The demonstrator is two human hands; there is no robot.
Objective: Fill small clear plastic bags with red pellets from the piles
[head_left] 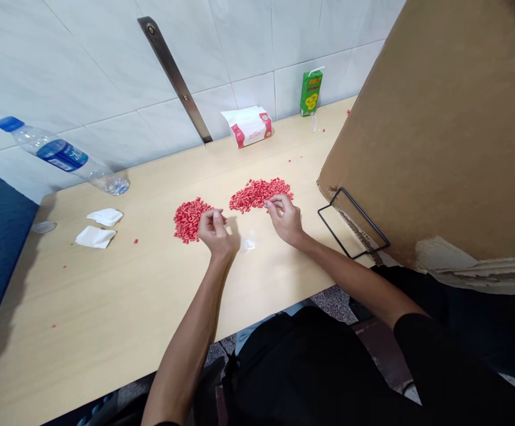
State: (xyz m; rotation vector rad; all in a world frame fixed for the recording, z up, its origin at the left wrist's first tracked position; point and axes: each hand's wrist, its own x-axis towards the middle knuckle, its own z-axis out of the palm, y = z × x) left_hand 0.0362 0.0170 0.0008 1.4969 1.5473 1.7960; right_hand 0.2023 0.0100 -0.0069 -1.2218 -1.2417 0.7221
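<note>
Right side blocked: cardboard box (417, 130) leans over the desk (106, 331), wire rack (363, 213) at its foot. Left hand (215, 232) and right hand (286, 220) have free desk toward the near edge. Back lane behind the red pellet piles (259, 194) narrows at the tissue pack (248, 126). Water bottle (62, 154) obstructs far left. Beyond the box, can't really tell.

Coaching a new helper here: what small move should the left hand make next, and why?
Probably lower the left hand to the left heap of red pellets and open its pinch there: its fingertips are right at that heap's edge, though whatever they hold is too small to see.
</note>
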